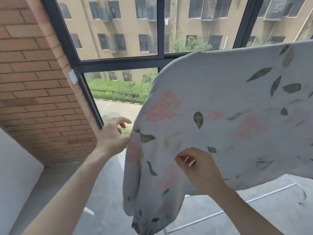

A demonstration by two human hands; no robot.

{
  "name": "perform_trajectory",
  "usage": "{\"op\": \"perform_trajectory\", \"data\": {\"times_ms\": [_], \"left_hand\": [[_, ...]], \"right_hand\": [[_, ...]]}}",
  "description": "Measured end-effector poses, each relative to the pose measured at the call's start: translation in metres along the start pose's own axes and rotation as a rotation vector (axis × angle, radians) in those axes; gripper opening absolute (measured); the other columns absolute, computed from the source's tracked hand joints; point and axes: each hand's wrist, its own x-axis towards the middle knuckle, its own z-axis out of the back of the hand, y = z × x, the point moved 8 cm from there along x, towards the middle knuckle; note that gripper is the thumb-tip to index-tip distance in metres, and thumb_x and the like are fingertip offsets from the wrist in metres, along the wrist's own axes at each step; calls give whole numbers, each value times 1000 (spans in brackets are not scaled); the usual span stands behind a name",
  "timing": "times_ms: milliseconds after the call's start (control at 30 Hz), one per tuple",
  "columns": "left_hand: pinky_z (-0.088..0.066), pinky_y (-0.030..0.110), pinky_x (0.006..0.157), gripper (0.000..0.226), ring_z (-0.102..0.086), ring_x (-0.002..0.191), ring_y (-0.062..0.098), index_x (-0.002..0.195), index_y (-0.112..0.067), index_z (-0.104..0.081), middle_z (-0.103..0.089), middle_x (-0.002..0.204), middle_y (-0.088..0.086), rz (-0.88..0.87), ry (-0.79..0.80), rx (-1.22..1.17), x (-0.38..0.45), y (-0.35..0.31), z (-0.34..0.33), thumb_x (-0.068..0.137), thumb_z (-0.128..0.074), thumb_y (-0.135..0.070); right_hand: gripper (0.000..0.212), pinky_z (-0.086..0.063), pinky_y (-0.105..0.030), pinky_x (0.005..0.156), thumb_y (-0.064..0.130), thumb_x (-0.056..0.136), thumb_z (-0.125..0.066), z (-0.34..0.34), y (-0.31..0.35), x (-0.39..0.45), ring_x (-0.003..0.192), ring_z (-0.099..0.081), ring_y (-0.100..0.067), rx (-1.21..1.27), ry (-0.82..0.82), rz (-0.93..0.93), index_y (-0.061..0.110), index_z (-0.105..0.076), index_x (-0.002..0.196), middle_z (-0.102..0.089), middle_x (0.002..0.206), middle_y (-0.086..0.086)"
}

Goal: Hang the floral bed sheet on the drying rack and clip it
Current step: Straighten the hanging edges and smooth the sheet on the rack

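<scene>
While the pale grey cotton bed sheet printed with pink blossoms and green leaves (220,102) is lying draped over the drying rack, only thin white rails of that rack (210,216) are showing beneath its lower right part, and its left end is hanging past the rack's left edge in a loose bunched fold. The left hand (111,136) is touching the sheet's left border with fingers spread and relaxed, gripping nothing. The right hand (199,168) is resting against the cloth with fingers curled round a small white object (190,161), probably a clip, though blur is hiding its shape.

Judging from this, the heavy hanging end is threatening to drag the sheet sideways off the rails before any clip is biting. A clip pinching cloth alone, missing the rail underneath, would be holding nothing. No brand, label or legible writing is showing anywhere.
</scene>
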Motion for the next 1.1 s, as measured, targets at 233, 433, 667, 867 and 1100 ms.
{"op": "perform_trajectory", "data": {"times_ms": [233,433,667,867,1100], "left_hand": [[-39,14,55,11,-45,56,6,91,-26,-76,-66,77,-17,-310,-104,-186,-24,-123,61,99,-69,-24],[-44,27,54,16,-47,54,14,92,-21,-64,-57,70,-2,-271,-175,-53,-18,-146,81,105,-55,-21],[-49,34,55,7,-52,59,26,99,-32,-75,-69,83,-3,-287,186,-2,-15,-144,59,97,-69,-31],[-54,40,66,5,-56,67,23,93,-20,-79,-73,89,2,-359,-85,-77,-4,-144,85,95,-74,-21],[-48,27,60,18,-56,60,8,76,-17,-72,-65,71,2,-144,-155,-336,43,-148,77,91,-63,-16]], "right_hand": [[10,-50,-17,65,21,89,-77,45,8,10,72,-68,-12,98,34,105,31,-74,88,-70,87,15],[11,-50,-15,63,20,90,-75,66,5,7,72,-69,-12,142,42,110,30,-74,89,-71,89,15],[16,-52,-17,63,15,89,-76,84,-19,-12,70,-69,-12,123,-22,69,31,-74,88,-71,89,15],[20,-57,-24,64,14,89,-76,84,-42,-28,67,-68,-11,100,-21,-28,34,-73,87,-71,89,19],[18,-58,-30,68,13,90,-75,80,-57,-41,68,-68,-11,97,-43,-114,32,-75,90,-72,92,19]]}}
